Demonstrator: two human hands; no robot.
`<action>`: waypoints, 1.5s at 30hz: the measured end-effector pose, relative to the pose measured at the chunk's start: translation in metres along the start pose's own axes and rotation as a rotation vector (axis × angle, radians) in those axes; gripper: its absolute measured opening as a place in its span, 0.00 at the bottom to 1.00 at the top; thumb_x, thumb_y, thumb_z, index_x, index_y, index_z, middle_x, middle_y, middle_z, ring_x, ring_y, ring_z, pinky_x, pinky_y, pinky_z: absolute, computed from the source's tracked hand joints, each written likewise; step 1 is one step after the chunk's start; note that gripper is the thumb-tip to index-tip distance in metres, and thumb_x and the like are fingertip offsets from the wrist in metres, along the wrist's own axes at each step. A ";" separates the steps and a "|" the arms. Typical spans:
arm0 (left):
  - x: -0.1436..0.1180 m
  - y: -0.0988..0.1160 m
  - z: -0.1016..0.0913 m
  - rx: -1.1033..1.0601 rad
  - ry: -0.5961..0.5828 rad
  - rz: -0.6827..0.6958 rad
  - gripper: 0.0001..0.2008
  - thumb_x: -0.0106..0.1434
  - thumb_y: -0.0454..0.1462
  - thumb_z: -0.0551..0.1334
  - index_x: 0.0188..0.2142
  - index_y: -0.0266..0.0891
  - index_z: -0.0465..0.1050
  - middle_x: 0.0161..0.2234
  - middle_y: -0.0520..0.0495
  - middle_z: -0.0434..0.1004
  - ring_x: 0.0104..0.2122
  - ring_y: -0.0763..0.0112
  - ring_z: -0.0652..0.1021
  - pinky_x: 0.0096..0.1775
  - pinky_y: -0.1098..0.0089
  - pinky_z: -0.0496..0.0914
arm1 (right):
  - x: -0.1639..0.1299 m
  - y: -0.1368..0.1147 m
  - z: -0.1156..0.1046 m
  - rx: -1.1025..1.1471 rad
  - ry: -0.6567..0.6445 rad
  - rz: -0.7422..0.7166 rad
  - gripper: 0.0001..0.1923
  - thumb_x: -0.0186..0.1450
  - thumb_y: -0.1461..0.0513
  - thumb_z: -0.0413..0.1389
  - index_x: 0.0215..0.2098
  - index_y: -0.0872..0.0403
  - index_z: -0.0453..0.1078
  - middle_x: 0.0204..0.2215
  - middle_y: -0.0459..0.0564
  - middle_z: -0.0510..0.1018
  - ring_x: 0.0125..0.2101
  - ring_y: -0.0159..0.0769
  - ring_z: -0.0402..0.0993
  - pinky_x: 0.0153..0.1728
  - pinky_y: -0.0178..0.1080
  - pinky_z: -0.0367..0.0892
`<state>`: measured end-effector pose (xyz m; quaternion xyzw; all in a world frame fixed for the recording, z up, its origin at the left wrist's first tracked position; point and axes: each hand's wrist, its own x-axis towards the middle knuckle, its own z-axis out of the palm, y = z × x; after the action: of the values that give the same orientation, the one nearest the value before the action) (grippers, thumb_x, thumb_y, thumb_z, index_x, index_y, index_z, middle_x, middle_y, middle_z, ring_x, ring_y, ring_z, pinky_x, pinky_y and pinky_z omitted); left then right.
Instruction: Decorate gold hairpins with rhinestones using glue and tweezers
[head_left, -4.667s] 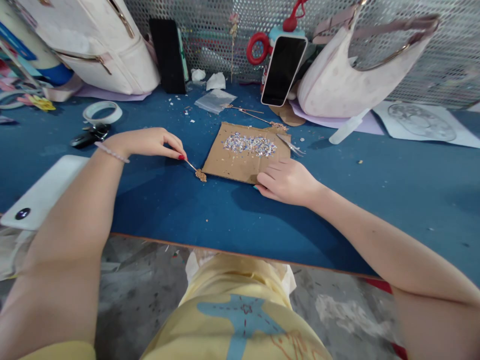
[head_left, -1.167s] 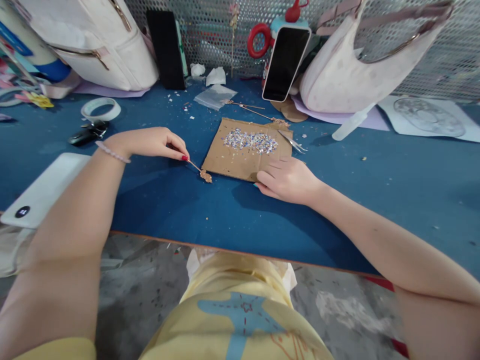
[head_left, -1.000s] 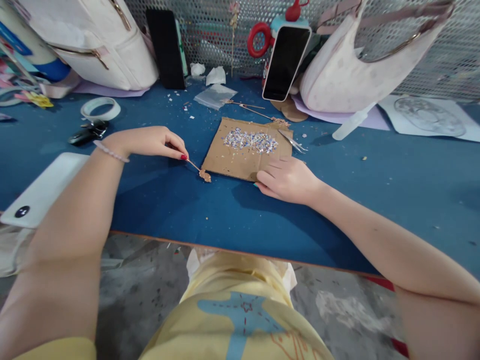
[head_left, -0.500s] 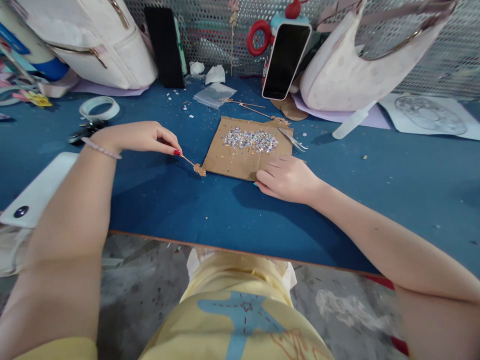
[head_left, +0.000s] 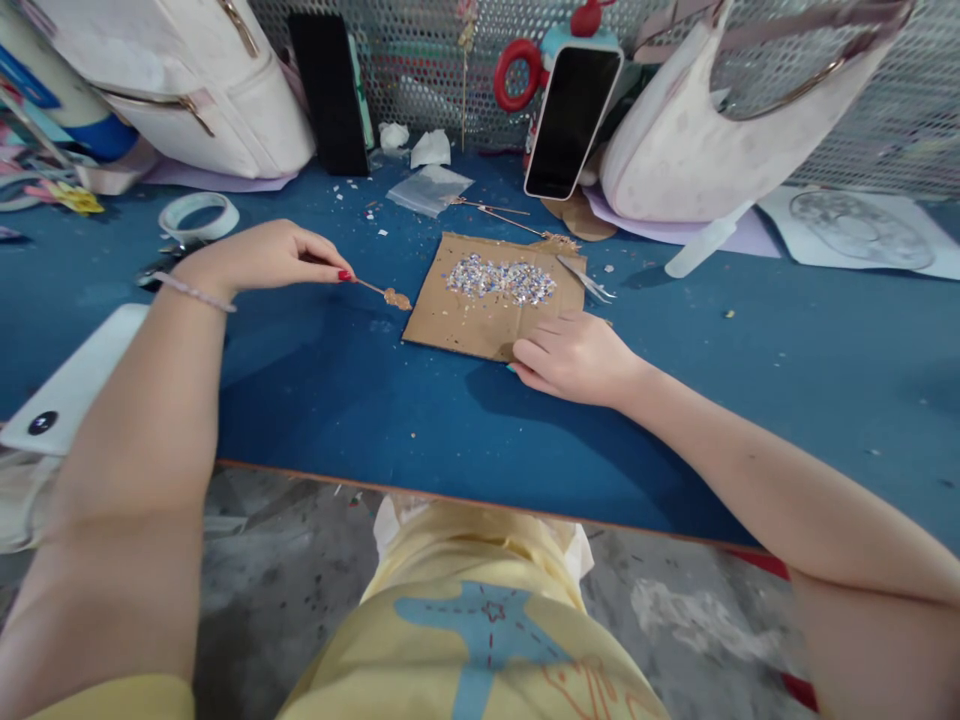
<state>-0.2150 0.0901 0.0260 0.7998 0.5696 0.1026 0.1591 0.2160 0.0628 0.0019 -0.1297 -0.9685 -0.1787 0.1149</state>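
Note:
Between thumb and fingers, my left hand [head_left: 292,258] pinches a thin stick with a lumpy copper-brown tip [head_left: 396,298]. That tip hovers just left of a brown cardboard piece [head_left: 457,325]. My right hand [head_left: 570,352] is closed at the cardboard's front right edge, its thumb at the rim and the other fingers curled on top. Small silver, white and blue bits [head_left: 501,280] lie in a patch on the cardboard. Metal tweezers [head_left: 586,280] rest over its right edge. Behind them lies another stick with a copper-brown end [head_left: 559,243].
A tape roll [head_left: 199,216] and a white phone [head_left: 75,375] are at the left. A dark-screened phone [head_left: 574,125] leans upright at the back, between a white backpack [head_left: 202,90] and a white handbag [head_left: 675,160]. A plastic bag [head_left: 430,190] lies behind the cardboard.
My left hand has risen and shifted slightly left with the stick, lifting its tip away from the cardboard's front left corner. My right hand and the cardboard have stayed put.

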 end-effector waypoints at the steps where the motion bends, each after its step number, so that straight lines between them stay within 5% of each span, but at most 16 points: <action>1: 0.001 0.003 0.002 -0.006 0.063 -0.003 0.43 0.48 0.74 0.57 0.38 0.40 0.82 0.34 0.54 0.85 0.33 0.73 0.76 0.38 0.70 0.69 | 0.000 0.000 0.000 0.009 0.002 0.003 0.18 0.73 0.60 0.47 0.27 0.55 0.69 0.20 0.48 0.72 0.22 0.33 0.58 0.29 0.39 0.49; 11: 0.004 0.059 0.027 -0.121 0.638 0.011 0.14 0.67 0.45 0.64 0.43 0.38 0.81 0.37 0.51 0.82 0.33 0.76 0.74 0.35 0.71 0.68 | -0.001 0.000 0.003 0.017 0.013 -0.001 0.17 0.73 0.61 0.47 0.28 0.55 0.69 0.21 0.48 0.73 0.23 0.33 0.61 0.30 0.39 0.50; 15: 0.002 0.074 0.029 -0.136 0.719 0.038 0.10 0.67 0.41 0.64 0.42 0.39 0.82 0.35 0.52 0.82 0.32 0.76 0.73 0.35 0.70 0.69 | -0.001 0.000 0.004 -0.022 0.017 -0.009 0.17 0.73 0.60 0.46 0.28 0.55 0.69 0.21 0.48 0.73 0.23 0.33 0.61 0.29 0.39 0.50; 29: -0.004 0.099 0.037 -0.099 0.642 0.154 0.10 0.68 0.44 0.63 0.39 0.45 0.83 0.36 0.51 0.83 0.33 0.72 0.76 0.39 0.68 0.72 | -0.001 0.000 0.006 0.037 0.007 -0.008 0.17 0.73 0.61 0.45 0.29 0.56 0.69 0.23 0.49 0.75 0.24 0.33 0.64 0.29 0.39 0.50; 39: -0.005 0.130 0.068 -0.148 0.326 0.440 0.10 0.69 0.42 0.60 0.41 0.48 0.82 0.37 0.50 0.84 0.36 0.68 0.81 0.41 0.67 0.73 | -0.002 0.003 0.010 0.032 0.040 -0.055 0.19 0.74 0.57 0.47 0.30 0.57 0.70 0.24 0.50 0.78 0.25 0.34 0.68 0.29 0.39 0.51; 45: -0.007 0.136 0.076 -0.141 0.278 0.447 0.12 0.70 0.42 0.59 0.41 0.47 0.82 0.37 0.49 0.84 0.36 0.68 0.82 0.41 0.68 0.74 | -0.008 0.006 0.012 0.090 0.158 -0.045 0.22 0.73 0.57 0.46 0.23 0.54 0.67 0.17 0.46 0.71 0.21 0.31 0.62 0.27 0.38 0.49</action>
<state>-0.0715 0.0326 0.0060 0.8709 0.3867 0.2834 0.1082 0.2232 0.0711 -0.0097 -0.0883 -0.9661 -0.1470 0.1928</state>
